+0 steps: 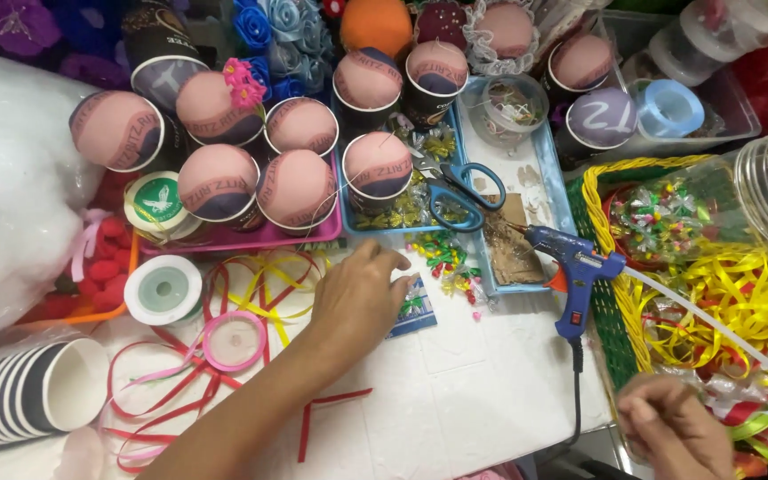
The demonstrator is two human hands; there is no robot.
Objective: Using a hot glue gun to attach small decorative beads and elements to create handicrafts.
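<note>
The right hand (673, 427) is nearest, low at the surface (482, 382) edge by the yellow basket (620, 293), fingers curled; I cannot tell if it grips something. The left hand (362, 293) lies open, fingertips pressing a small blue packet (415, 311). To lift it well, I think a pinch at its free corner is best. Open room is only the white area in front. Beyond, the glue gun (575, 262), scissors (460, 191) and covered cups (375, 169) stand close.

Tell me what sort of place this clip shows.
Probably a handicraft worktable: a blue hot-glue gun, blue-handled scissors, loose red and yellow ribbon, and paper cups topped with pink fabric domes.
</note>
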